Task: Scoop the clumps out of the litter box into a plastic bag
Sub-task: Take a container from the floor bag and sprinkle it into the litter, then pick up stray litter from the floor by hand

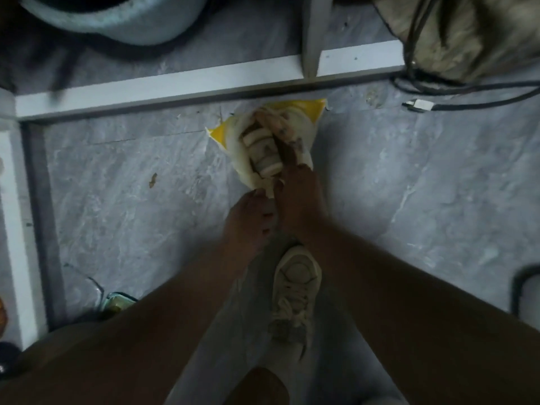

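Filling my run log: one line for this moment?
left hand: grips bag | right hand: grips bag | yellow-and-white plastic bag: on grey floor

A yellow and cream plastic bag (264,141) was seen hanging low over the grey marbled floor, close to a white ledge. Its mouth was gathered near the bottom of the bag as framed, and its yellow corners were spread at the far end. Pale ridged shapes, possibly a slotted scoop, were visible at its middle, though blur left this uncertain. Dark specks were dotted along its right edge.
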Tool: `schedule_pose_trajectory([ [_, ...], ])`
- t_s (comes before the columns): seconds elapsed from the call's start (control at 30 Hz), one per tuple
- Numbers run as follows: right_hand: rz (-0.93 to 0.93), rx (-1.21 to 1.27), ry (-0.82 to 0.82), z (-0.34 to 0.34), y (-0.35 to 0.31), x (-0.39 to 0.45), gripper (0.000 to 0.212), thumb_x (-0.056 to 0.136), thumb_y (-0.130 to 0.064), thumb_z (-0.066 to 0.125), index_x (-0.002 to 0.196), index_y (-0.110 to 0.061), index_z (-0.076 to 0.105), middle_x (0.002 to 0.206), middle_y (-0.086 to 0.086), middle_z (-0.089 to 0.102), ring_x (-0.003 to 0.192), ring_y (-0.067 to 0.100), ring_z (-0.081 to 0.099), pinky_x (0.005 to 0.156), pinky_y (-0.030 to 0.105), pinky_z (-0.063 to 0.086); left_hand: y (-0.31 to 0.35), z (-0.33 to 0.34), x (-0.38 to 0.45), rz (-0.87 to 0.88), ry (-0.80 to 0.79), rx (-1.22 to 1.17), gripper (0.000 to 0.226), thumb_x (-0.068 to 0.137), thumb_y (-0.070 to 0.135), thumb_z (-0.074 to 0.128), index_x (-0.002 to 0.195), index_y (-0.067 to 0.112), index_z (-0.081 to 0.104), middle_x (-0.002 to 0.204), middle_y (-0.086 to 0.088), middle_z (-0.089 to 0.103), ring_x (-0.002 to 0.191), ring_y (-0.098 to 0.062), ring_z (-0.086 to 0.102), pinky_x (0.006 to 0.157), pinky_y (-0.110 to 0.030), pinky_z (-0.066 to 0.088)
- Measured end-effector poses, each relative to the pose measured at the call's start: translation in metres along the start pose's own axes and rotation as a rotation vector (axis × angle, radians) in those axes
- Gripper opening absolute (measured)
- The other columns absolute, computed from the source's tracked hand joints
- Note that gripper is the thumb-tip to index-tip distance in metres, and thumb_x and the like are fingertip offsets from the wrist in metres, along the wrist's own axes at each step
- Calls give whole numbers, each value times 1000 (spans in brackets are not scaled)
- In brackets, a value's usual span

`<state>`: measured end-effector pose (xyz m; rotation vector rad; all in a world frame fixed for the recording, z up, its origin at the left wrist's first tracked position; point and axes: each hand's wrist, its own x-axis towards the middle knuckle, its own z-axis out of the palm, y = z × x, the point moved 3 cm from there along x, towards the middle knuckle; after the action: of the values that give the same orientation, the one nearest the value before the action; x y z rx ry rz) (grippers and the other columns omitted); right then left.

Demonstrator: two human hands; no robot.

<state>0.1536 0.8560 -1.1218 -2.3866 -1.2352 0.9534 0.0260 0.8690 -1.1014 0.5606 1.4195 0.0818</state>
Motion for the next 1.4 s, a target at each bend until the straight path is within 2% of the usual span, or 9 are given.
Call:
schedule_pose_trajectory([
  [0.07,13,6,27,-13,12,-20,25,100,-20,49,119,-9,62,113,13,63,102,29,62,72,24,36,-3,13,-9,8,-71,103,13,90,30,51,84,20,58,60,7,61,44,-6,59,39,-19,45],
  [0.1,23,50,44,-17,23,-31,20,98,-20,52,111,-10,63,108,13,64,98,31,64,69,26,35,-10,19,-11,35,-49,146,13,93,30,50,86,22,56,63,8,63,47,-7,62,39,-25,48],
  [0.2,84,137,126,-36,64,-69,11,93,-15,58,96,-9,66,97,15,68,90,34,65,65,25,32,-37,45,-23,182,73,318,19,101,40,49,98,30,65,99,12,70,85,-3,71,74,-39,60],
  [0.33,246,148,133,-54,135,-130,22,96,-20,55,110,-5,64,109,18,66,99,36,62,75,34,42,-72,102,-52,209,15,383,16,103,36,52,100,30,66,110,6,69,106,-20,68,97,-44,54],
  [0.53,448,168,232,-113,231,-248,24,92,-13,56,110,-1,66,111,22,65,100,37,61,79,34,38,-126,196,-107,196,-78,510,15,101,32,59,96,27,72,94,9,76,100,-26,71,91,-41,55],
  [0.8,690,224,376,-184,313,-372,16,89,-10,56,93,3,65,97,29,64,94,43,61,79,43,44,-156,308,-175,232,-240,656,13,101,29,57,98,31,70,110,8,71,112,-28,68,103,-53,52],
  [0.97,844,263,403,-179,359,-391,25,95,-16,56,110,1,67,110,24,64,106,39,58,92,41,42,-165,358,-152,217,-308,738,28,102,34,57,124,21,67,124,2,69,113,-20,67,105,-47,52],
  [1.13,951,360,502,-166,380,-385,29,97,-20,58,118,0,65,114,21,62,104,36,60,93,44,48,-152,387,-109,143,-368,743,25,104,38,52,116,20,66,122,-2,72,119,-25,66,102,-45,51],
  [1.4,907,372,514,-129,395,-342,24,97,-18,55,110,-1,65,106,18,63,97,32,60,77,31,43,-154,394,-50,177,-453,871,24,105,39,52,109,22,68,124,-6,72,106,-19,67,97,-42,53],
])
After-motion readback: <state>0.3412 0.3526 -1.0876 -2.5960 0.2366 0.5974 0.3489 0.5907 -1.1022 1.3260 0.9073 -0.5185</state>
